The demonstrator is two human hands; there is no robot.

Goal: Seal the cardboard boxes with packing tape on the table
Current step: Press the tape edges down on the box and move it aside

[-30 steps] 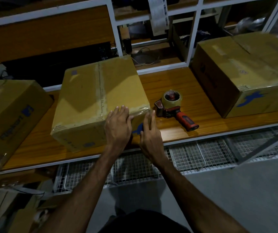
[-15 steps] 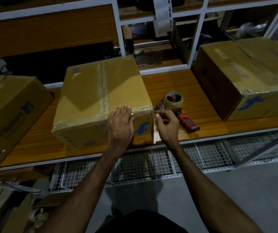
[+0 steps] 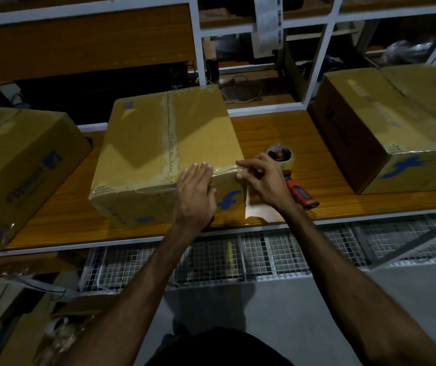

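**Corner tape being pressed down on the middle box**

Nearest the camera, a white wire-mesh rack [image 3: 211, 260] is seen below the front edge of the orange-brown wooden surface [image 3: 277, 133]. On that surface, the middle brown cardboard box with a blue printed logo [image 3: 159, 143] is being handled. The left hand [image 3: 194, 194] is laid flat on the near edge of the box, its fingers [image 3: 201, 169] straight and released, pressing the clear packing tape [image 3: 222, 170] that runs along this edge. The right hand [image 3: 264, 182] is placed at the near right corner of the same box, its fingers curled and pinching the tape end where it wraps round the corner; whether a loose tail remains there cannot be told. A pale sheet [image 3: 261, 211] lies on the surface just beside the corner, under the right wrist.

Just beyond the right hand, the red-handled tape dispenser with its clear roll [image 3: 283, 165] is set down on the surface, untouched.

The middle box is judged nearly finished: a taped centre seam [image 3: 172, 138] is visible on top, and edge tape is already on. Only the smoothing of this corner appears left. The brown cardboard box at left [image 3: 21, 165] and the brown cardboard box at right [image 3: 386, 128] both show glossy tape at their edges, though how fully they are sealed cannot be judged. All three boxes are closed, so their contents are hidden.

Farthest away, a white-framed shelf unit [image 3: 314, 75] is seen with dark, unclear items.
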